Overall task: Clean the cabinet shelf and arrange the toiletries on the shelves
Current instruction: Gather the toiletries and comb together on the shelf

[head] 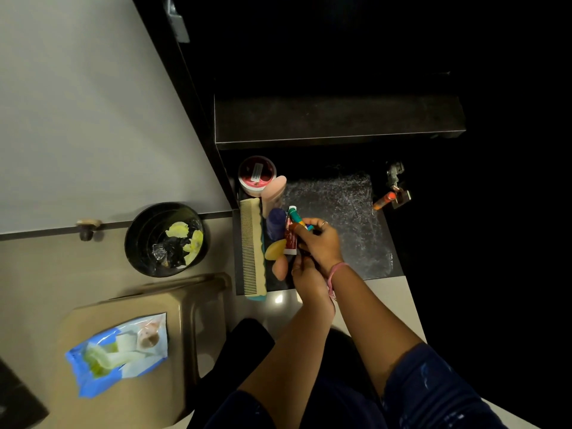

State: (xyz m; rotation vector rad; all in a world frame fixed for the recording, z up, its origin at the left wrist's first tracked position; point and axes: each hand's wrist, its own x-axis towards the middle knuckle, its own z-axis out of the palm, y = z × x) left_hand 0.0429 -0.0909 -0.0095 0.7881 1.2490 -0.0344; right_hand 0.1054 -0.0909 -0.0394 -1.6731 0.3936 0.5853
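A: Where are the hands?

B: Both over the bottom shelf point(356, 212). Right hand point(322, 243) curls around a small teal-capped tube point(296, 215); left hand point(305, 274) sits just below it, grip hidden, can't tell.

A: Room?

B: Comb point(252, 246), jar point(257, 173) and bottles crowd the shelf's left edge; its right side is open, with an orange tube point(383, 201) at the far-right edge.

- The comb point(252, 247) was cream-yellow.
- The jar point(257, 174) had a red lid.
- The tube point(291, 238) was red and white.
- The wipes packet point(119, 351) was blue.
- The bin point(167, 239) was black.
- The shelf point(340, 212) was dark, speckled.
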